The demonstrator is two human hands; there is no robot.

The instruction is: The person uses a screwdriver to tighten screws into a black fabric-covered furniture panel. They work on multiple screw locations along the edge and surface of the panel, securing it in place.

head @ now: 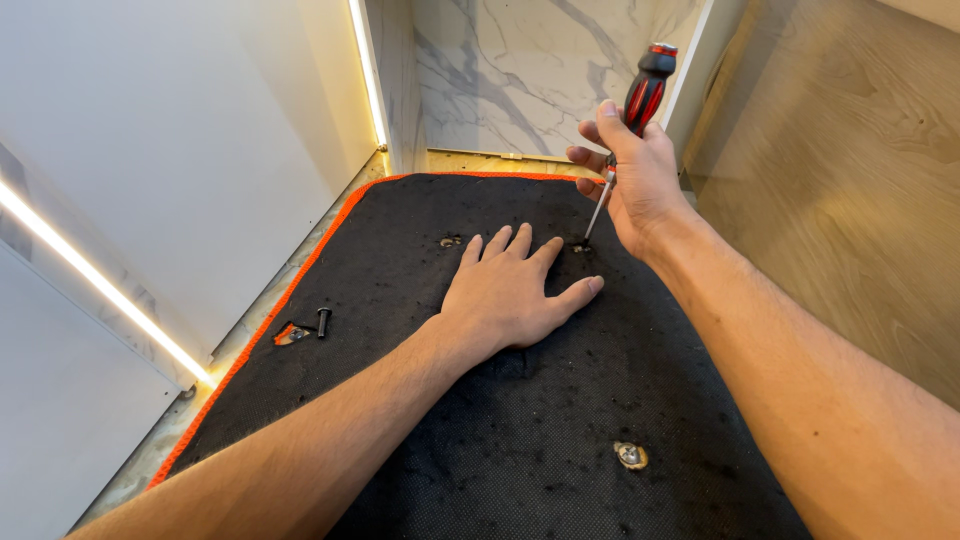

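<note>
Two bare forearms run up from the bottom corners of the frame over a black fabric panel (pixel 560 400) edged with an orange border (pixel 300 265). Near the lower right of the panel a small round metal fitting (pixel 631 456) sits in the fabric, between the two forearms.

The left hand (pixel 515 295) lies flat at the centre of the frame, palm down on the panel, fingers spread wide and holding nothing. Just above its fingertips, slightly left, is another small metal fitting (pixel 451 241).

The right hand (pixel 635 180), in the upper right of the frame, is closed around a screwdriver (pixel 640 110) with a black and red handle that sticks up past the thumb. The thin metal shaft slants down and to the left from the fist, and its tip meets a small fastener (pixel 579 246) in the fabric, just beside the left hand's fingertip.

At the left edge of the panel, by the orange border, lie a short black bolt (pixel 323 321) and a small metal piece (pixel 292 333), close together.

Beyond the panel stand a marble-patterned wall (pixel 520 70), white panels with lit strips (pixel 95 285) at the left, and wood-grain boards (pixel 860 170) at the right.
</note>
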